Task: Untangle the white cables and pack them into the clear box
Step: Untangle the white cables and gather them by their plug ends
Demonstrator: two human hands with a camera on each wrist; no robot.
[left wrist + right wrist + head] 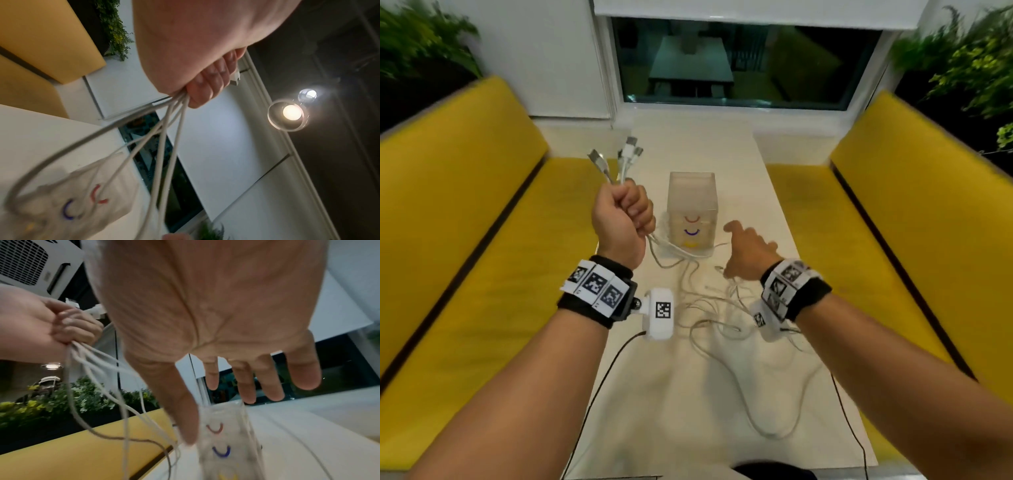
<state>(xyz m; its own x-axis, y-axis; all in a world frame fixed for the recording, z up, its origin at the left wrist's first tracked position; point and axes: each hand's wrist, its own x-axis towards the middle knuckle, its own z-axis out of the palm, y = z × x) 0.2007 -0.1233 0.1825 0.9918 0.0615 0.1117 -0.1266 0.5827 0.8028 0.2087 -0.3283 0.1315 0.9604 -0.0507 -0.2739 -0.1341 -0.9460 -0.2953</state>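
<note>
My left hand (625,212) is raised in a fist, gripping a bundle of white cables (671,253) near their plug ends (631,147), which stick up above the fist. The cables (162,146) hang from the fist down to the table and lie in loose tangled loops (722,325) in front of me. The clear box (693,205) stands upright mid-table, with red, blue and yellow curved marks on its near side. My right hand (744,250) hovers open, fingers spread, just right of the box (226,443) and holds nothing.
The white table (688,411) runs away from me between two yellow benches (465,274) (914,246). A dark window (743,61) is at the far end, with plants in both corners. Thin black sensor leads (599,387) trail over the near table edge.
</note>
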